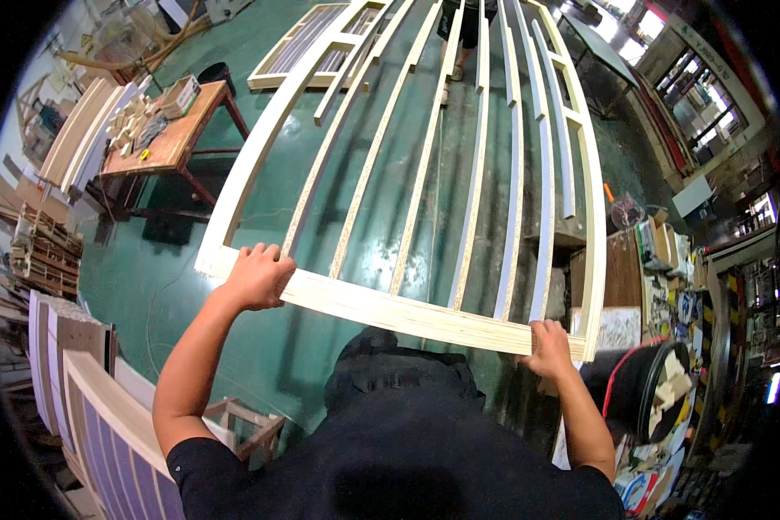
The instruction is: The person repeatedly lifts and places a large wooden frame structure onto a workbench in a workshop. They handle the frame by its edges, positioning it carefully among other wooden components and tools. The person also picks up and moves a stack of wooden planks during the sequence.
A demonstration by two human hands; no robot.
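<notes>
Above the green floor (147, 277): left hand (256, 276) and right hand (548, 345) both closed on slatted wooden frame (390, 312), near rail.

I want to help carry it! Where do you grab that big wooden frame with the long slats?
Probably the near end rail of the wooden frame, from your own side, hands wide apart. The left hand and right hand grip near its two corners; the thin slats look weaker.

Slatted frame (459, 173) ahead above the floor (139, 260), worktable (178, 130) left, bin (646, 390) right.
</notes>
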